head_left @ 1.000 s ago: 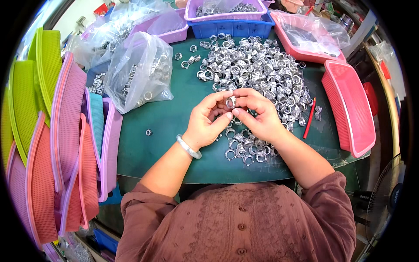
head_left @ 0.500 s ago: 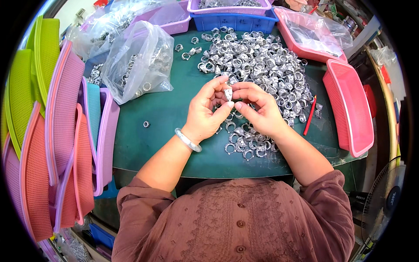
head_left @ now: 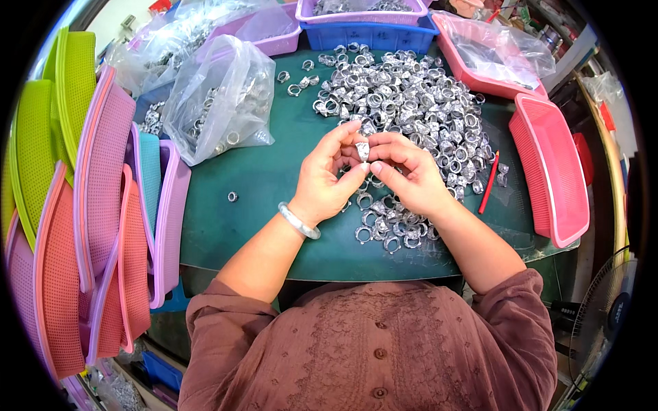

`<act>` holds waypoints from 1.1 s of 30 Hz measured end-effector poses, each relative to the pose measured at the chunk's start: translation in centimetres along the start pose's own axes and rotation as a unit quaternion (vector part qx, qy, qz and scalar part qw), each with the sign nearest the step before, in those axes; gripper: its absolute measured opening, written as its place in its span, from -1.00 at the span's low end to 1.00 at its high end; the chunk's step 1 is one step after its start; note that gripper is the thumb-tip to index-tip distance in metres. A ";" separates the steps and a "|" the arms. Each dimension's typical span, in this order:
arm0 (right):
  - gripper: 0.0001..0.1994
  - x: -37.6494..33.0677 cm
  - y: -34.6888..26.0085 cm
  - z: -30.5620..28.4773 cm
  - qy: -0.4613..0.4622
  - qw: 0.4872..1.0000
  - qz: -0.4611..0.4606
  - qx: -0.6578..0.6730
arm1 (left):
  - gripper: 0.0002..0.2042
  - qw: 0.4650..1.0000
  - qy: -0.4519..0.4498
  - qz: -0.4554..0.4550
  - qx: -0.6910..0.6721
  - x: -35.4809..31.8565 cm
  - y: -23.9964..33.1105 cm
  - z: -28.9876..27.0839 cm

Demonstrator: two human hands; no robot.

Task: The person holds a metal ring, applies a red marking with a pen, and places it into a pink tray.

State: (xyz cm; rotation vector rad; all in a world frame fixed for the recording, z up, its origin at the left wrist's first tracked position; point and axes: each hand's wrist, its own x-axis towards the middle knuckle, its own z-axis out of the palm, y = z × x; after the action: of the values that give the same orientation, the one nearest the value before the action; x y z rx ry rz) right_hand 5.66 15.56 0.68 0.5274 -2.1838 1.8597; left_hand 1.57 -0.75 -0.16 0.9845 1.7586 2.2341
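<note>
Green tabletop point(head_left: 240, 236) lies beneath a silver ring point(head_left: 362, 152) pinched in the fingertips of the left hand point(head_left: 326, 172) and right hand point(head_left: 411, 177). Around and beyond spread loose rings point(head_left: 404, 96); a clear bag point(head_left: 243, 79) holds more, a lilac basket point(head_left: 367, 19) metal pieces, a pink tray point(head_left: 456, 59) clear plastic point(head_left: 490, 51).

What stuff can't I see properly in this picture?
In the head view:
Pattern on the silver-coloured patterned metal ring being held: too small, and fingers cover part of it.
Bottom of the loose heap of silver-coloured metal rings: buried under others; the right hand covers some too.
Depths of the cloudy clear plastic bag: hidden by folds.
Right side of the dark round wire-cage fan: cut off by the black rim.
</note>
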 end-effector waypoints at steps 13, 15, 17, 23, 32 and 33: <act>-0.87 0.1 -0.1 0.0 -0.005 1.000 0.019 0.011 | -0.46 0.999 0.003 -0.032 -0.027 0.1 -0.1 -0.2; -0.87 0.1 0.0 0.0 -0.003 1.000 0.019 0.009 | -0.46 0.999 0.003 -0.037 -0.026 0.1 -0.1 -0.2; -0.87 0.0 0.1 0.1 0.003 1.000 0.018 0.013 | -0.46 0.999 0.003 -0.036 -0.027 0.1 -0.1 -0.1; -0.87 0.0 0.0 0.0 0.000 1.000 0.024 -0.002 | -0.46 1.000 -0.003 -0.019 -0.015 0.2 -0.3 -0.1; -0.88 0.0 0.5 0.1 0.014 0.997 0.070 0.039 | -0.45 0.998 -0.018 -0.062 -0.009 0.1 0.3 -0.2; -0.90 0.0 0.4 0.2 0.025 0.996 0.066 0.048 | -0.45 0.997 -0.016 -0.068 -0.012 0.2 0.4 -0.2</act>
State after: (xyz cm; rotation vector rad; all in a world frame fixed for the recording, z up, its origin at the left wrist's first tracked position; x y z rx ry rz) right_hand 5.49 15.42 0.24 0.3585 -2.1540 2.0302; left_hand 1.48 -0.94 0.27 0.8635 1.7261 2.1385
